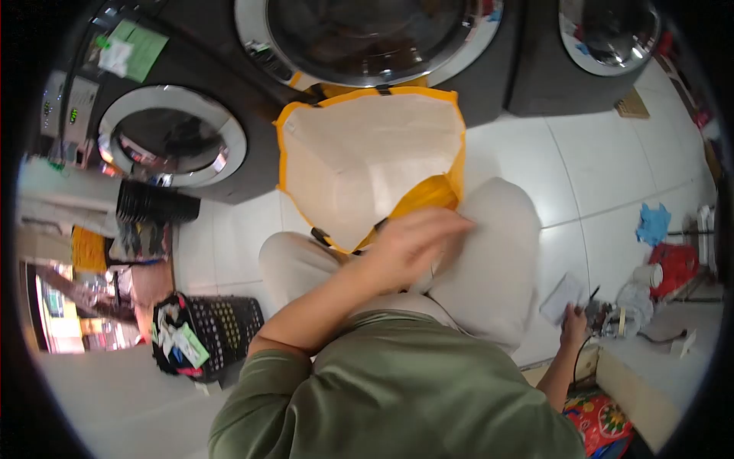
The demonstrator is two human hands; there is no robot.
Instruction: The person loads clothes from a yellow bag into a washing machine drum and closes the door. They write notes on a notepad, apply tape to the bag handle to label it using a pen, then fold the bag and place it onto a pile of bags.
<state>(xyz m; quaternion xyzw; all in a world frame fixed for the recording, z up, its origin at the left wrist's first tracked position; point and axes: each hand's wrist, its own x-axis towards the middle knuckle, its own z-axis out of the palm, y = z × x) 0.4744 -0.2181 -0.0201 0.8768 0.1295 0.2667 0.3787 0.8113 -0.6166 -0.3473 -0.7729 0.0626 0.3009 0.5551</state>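
A large open bag (359, 153) with a pale inside and yellow-orange edging stands on the floor between my knees. My left hand (420, 239) is over the near right side of the bag, in front of a folded yellow flap (423, 197). Its fingers stretch to the right, slightly blurred, and I see nothing held in them. Far to my right, my right hand (573, 317) is closed around a dark pen (593, 293). Beside that hand lies a white sheet of paper (562, 298).
Front-loading machines stand ahead (367, 38), at left (172, 138) and at right (608, 34). A dotted black basket (229, 333) holds clothes at left, near stacked black bins (157, 203). A blue cloth (652, 223) and red bag (674, 266) lie at right.
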